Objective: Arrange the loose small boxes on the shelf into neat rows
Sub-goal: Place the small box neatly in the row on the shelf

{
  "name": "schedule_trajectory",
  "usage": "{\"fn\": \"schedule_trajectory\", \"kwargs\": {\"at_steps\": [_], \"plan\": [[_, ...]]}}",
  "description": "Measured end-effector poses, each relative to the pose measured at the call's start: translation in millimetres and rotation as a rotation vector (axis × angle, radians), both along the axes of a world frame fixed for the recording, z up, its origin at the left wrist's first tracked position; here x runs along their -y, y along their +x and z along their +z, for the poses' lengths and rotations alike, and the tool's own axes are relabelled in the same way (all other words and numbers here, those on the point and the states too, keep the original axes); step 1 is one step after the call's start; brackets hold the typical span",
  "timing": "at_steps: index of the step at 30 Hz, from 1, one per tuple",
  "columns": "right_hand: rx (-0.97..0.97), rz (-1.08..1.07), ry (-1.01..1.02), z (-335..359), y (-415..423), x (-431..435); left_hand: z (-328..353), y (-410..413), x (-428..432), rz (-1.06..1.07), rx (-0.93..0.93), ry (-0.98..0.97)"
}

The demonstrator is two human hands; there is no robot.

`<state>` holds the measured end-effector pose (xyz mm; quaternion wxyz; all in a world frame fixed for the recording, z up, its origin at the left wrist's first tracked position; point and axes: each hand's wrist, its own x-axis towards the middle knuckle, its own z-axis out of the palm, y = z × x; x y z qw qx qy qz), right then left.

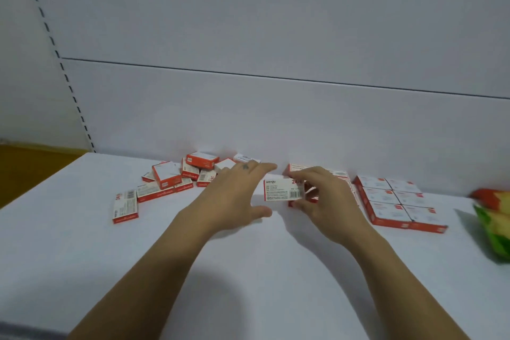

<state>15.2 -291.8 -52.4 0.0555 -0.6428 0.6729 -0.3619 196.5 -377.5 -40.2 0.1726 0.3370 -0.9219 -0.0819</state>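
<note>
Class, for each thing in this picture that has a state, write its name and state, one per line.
left hand: open, holding nothing.
right hand: grips the held box.
held box: printed face toward the camera.
loose pile: jumbled, unsorted.
lone box: flat, apart from the loose pile.
neat block: boxes flat, aligned, touching.
green packet: partly out of frame.

The box in the right fingers is white with red print and a barcode. Loose boxes left of them and rowed boxes right are red-and-white. Shelf white; packet green, yellow, orange.
</note>
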Motion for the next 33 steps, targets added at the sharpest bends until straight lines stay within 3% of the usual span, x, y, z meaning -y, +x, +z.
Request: {"fn": "schedule_trajectory", "kwargs": {"at_steps": [10, 15, 23, 33], "plan": [[0.139, -0.015, 0.037, -3, 2, 2, -26, -2, -10, 0.052, -0.279, 0.275], [0.204, 0.006, 0.024, -5, 8, 1, -30, 3, -9, 0.052, -0.371, 0.257], [0.41, -0.036, 0.017, -1, 7, 2, -31, 3, -3, 0.05, -0.639, 0.592], [0.726, -0.035, 0.11, 0, 15, 2, -24, 2, -5, 0.061, -0.753, 0.878]]}}
